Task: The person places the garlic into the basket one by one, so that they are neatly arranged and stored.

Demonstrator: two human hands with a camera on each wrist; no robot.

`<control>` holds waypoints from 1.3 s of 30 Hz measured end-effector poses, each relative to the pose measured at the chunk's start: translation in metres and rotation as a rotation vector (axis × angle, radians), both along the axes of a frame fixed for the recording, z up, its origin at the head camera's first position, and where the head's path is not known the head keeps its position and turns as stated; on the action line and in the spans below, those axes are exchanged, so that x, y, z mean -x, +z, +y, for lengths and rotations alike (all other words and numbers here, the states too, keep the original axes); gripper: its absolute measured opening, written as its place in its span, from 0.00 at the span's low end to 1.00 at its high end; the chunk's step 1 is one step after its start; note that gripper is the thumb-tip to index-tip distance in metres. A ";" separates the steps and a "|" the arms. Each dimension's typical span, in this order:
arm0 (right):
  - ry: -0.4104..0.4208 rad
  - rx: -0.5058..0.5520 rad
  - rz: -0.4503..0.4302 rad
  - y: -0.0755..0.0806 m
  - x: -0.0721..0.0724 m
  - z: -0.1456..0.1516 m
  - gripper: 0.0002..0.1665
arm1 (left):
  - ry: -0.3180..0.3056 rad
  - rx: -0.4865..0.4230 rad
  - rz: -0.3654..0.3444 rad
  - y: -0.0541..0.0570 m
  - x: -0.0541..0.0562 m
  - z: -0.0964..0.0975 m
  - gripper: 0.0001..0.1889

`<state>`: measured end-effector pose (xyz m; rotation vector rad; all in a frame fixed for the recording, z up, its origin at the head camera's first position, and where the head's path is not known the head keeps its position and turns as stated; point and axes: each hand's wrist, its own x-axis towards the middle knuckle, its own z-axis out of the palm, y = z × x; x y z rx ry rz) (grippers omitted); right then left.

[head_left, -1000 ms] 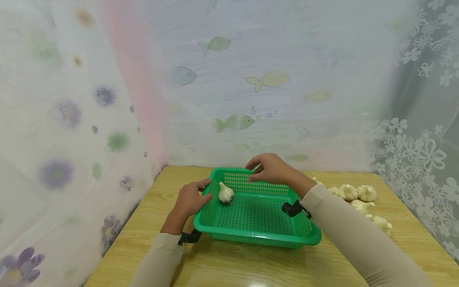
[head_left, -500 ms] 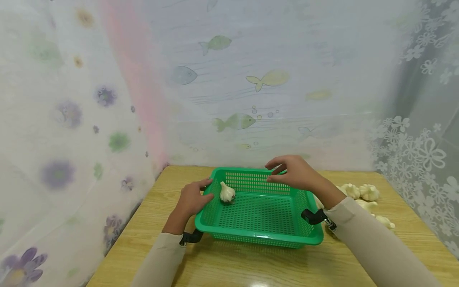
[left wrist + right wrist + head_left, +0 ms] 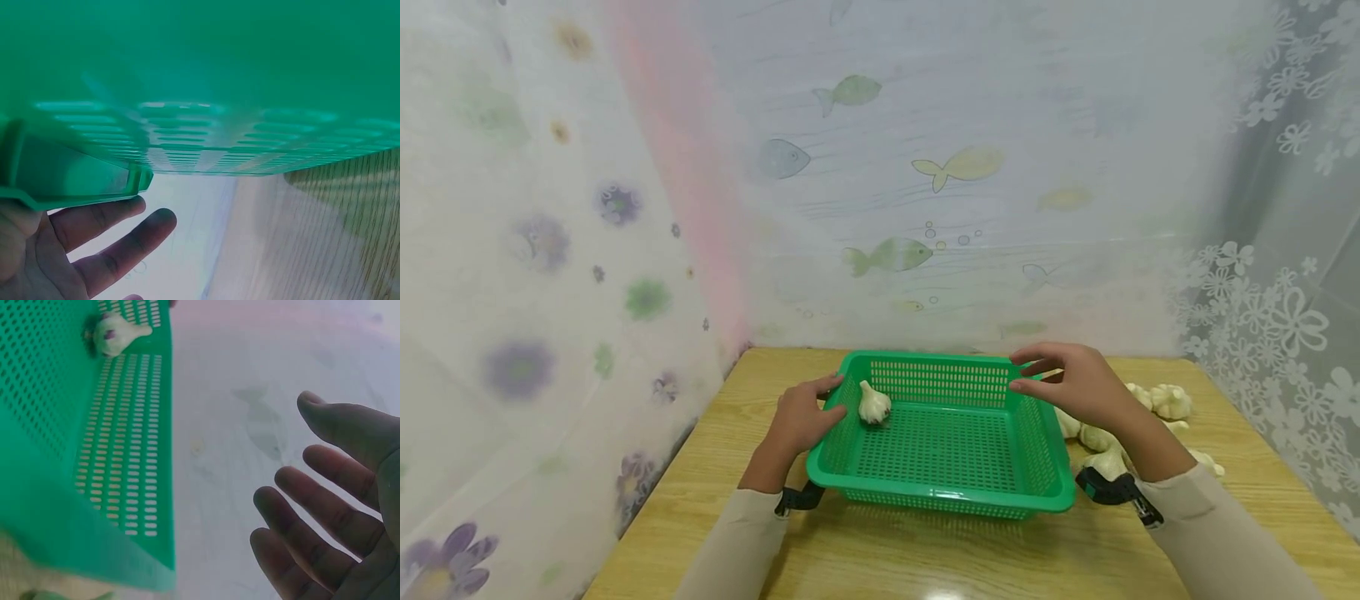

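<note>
In the head view a green plastic basket (image 3: 943,500) stands on the table, and one garlic bulb (image 3: 874,404) lies inside near its left wall. My left hand (image 3: 802,417) rests on the left rim, its thumb reaching over the edge. The left wrist view shows the fingers (image 3: 122,253) stretched out, with one fingertip at the rim. Beyond the basket's far right corner my right hand (image 3: 1075,385) hovers with fingers spread and nothing held, as the right wrist view confirms. Several garlic bulbs (image 3: 1171,402) lie right of the basket, partly hidden behind the right hand and forearm.
The wooden table (image 3: 880,554) meets a fish-patterned curtain (image 3: 962,275) at its back edge. A flowered curtain (image 3: 572,333) borders the left side. Black wrist cameras (image 3: 1108,486) sit on both forearms, the right one close over the loose garlic.
My right hand has moved rightward and slightly down, from over the basket's back rim to beyond its right corner. The left hand, basket and garlic bulb inside stay nearly where they were.
</note>
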<state>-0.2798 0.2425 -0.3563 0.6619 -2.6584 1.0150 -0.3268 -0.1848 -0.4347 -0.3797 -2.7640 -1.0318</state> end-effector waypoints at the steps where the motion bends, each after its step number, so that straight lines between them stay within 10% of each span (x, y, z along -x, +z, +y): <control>1: -0.012 -0.004 0.006 -0.001 -0.002 0.003 0.25 | 0.000 -0.005 0.000 0.000 0.000 0.000 0.29; 28: -0.266 0.091 0.081 -0.039 -0.058 0.095 0.20 | 0.017 0.020 0.032 0.000 0.002 0.001 0.28; 39: -0.498 0.080 -0.004 -0.063 -0.067 0.133 0.31 | 0.016 0.031 0.029 0.000 0.000 0.001 0.28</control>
